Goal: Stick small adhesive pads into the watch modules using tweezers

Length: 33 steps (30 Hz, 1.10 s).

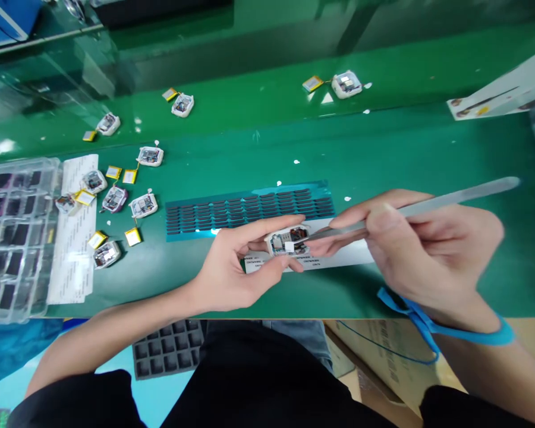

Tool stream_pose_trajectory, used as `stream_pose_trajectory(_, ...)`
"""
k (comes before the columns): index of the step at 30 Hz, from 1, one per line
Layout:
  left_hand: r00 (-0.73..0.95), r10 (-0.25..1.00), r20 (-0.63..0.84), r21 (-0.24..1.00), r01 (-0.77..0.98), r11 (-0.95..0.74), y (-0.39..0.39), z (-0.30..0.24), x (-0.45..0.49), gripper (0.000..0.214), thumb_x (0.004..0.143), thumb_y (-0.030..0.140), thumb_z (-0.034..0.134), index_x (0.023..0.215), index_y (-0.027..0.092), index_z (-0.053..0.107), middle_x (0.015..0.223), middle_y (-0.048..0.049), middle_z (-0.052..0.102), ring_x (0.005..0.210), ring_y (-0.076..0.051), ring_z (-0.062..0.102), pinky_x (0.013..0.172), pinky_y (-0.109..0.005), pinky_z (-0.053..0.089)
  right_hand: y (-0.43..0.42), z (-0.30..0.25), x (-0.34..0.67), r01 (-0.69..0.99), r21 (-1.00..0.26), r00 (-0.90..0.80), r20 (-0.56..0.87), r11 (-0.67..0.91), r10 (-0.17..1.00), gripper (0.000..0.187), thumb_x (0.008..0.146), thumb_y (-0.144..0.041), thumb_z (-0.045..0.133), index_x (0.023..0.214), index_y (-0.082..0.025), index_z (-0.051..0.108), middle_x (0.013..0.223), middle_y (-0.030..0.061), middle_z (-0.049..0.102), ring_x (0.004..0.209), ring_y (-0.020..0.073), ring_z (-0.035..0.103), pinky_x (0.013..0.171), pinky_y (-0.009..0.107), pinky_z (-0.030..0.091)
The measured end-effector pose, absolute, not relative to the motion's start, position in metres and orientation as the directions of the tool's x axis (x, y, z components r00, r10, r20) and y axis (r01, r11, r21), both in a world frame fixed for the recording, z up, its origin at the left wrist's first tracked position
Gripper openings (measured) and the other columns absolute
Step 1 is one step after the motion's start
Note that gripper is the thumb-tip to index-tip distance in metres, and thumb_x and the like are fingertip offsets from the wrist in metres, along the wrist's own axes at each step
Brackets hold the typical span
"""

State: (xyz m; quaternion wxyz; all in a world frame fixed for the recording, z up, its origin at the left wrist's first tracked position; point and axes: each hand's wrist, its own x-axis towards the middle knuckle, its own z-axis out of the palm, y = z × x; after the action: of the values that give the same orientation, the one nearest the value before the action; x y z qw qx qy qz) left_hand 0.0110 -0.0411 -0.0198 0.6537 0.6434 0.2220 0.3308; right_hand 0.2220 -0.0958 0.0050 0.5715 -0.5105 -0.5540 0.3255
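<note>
A small open device (276, 244) in one hand, tweezers (463, 195) in the other

From where I stand, the little white-cased device is up off the green bench (396, 148), its circuitry showing and a small white square (289, 246) lying on it. The person's left hand (243, 261) has it pinched between thumb and fingers. The right hand (428, 255) is closed around the metal tweezers, which slant down to the device's right side; I can't tell whether their tips touch it or are pressed together.

Under the hands lies a white printed sheet (348, 257), and just beyond it a blue sheet (176, 237) carrying rows of dark strips. A blue strap (477, 336) circles the right wrist.

Off to the left, more open devices (145, 205) lie scattered with yellow-edged battery packs (132, 236), near a clear compartment tray (27, 164). One more device (346, 85) sits at the far side, its pack beside it.
</note>
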Motion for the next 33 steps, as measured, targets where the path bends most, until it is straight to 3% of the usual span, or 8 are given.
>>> stream_pose_trajectory(4,0.698,0.704,0.13,0.983,-0.184,0.001,-0.043,-0.023,0.01,0.044,0.101,0.011,0.069,0.145,0.015,0.069,0.112,-0.0089,0.085,0.094,-0.021,0.086,0.089,-0.029,0.072,-0.094,-0.001,0.222,0.193,-0.935,0.13,0.324,0.297,0.937,0.026,0.11,-0.03,0.066,0.092,-0.026,0.085,0.087,0.0014,0.082,0.065,0.0178,0.079,0.058,0.027,0.069)
stream_pose_trajectory(10,0.692,0.712,0.121,0.98,-0.199,0.027,-0.045,-0.023,0.011,0.046,0.101,0.012,0.07,0.147,0.013,0.068,0.121,-0.0106,0.084,0.098,-0.021,0.086,0.092,-0.027,0.071,-0.096,-0.003,0.224,0.251,-0.924,0.112,0.323,0.288,0.94,0.031,0.11,-0.022,0.062,0.096,-0.035,0.086,0.094,-0.0016,0.083,0.067,0.0159,0.079,0.059,0.027,0.067)
stream_pose_trajectory(15,0.702,0.705,0.105,0.982,-0.185,0.038,-0.044,-0.022,0.011,0.045,0.102,0.013,0.07,0.147,0.016,0.069,0.123,-0.0095,0.084,0.098,-0.023,0.086,0.094,-0.029,0.072,-0.094,-0.005,0.226,0.253,-0.912,0.038,0.343,0.323,0.938,0.033,0.111,-0.022,0.059,0.113,-0.041,0.085,0.099,-0.0022,0.084,0.073,0.0178,0.081,0.058,0.027,0.067)
stream_pose_trajectory(21,0.693,0.714,0.101,0.983,-0.179,0.035,-0.046,-0.023,0.011,0.045,0.102,0.014,0.07,0.147,0.014,0.069,0.122,-0.0109,0.084,0.097,-0.022,0.086,0.092,-0.027,0.071,-0.095,-0.003,0.224,0.32,-0.889,0.048,0.36,0.327,0.932,0.035,0.109,-0.015,0.06,0.112,-0.039,0.086,0.102,-0.0015,0.084,0.074,0.0176,0.081,0.057,0.027,0.066)
stream_pose_trajectory(26,0.663,0.748,0.016,0.995,-0.085,0.055,-0.046,-0.024,0.011,0.034,0.107,0.023,0.065,0.138,0.013,0.074,0.115,-0.0113,0.085,0.084,-0.022,0.086,0.078,-0.029,0.073,-0.095,-0.005,0.226,0.387,-0.84,-0.012,0.407,0.38,0.913,0.03,0.104,-0.015,0.065,0.108,-0.035,0.086,0.093,-0.0037,0.084,0.068,0.0148,0.079,0.056,0.023,0.064)
stream_pose_trajectory(30,0.654,0.751,0.091,0.996,-0.048,-0.079,-0.044,-0.018,0.01,0.032,0.108,0.024,0.063,0.137,0.013,0.074,0.104,-0.0093,0.086,0.079,-0.02,0.085,0.073,-0.027,0.071,-0.099,0.0,0.248,0.373,-0.855,0.09,0.42,0.36,0.903,0.022,0.107,-0.026,0.067,0.112,-0.035,0.086,0.096,-0.0003,0.084,0.076,0.0203,0.081,0.066,0.034,0.067)
stream_pose_trajectory(33,0.679,0.698,0.229,0.957,-0.028,-0.287,-0.041,-0.014,0.009,0.029,0.108,0.02,0.063,0.133,0.015,0.075,0.108,-0.0085,0.087,0.089,-0.018,0.086,0.079,-0.024,0.069,-0.097,0.008,0.275,0.525,-0.803,0.171,0.424,0.281,0.889,0.017,0.107,-0.033,0.07,0.107,-0.034,0.086,0.102,0.0009,0.085,0.085,0.0186,0.081,0.072,0.034,0.064)
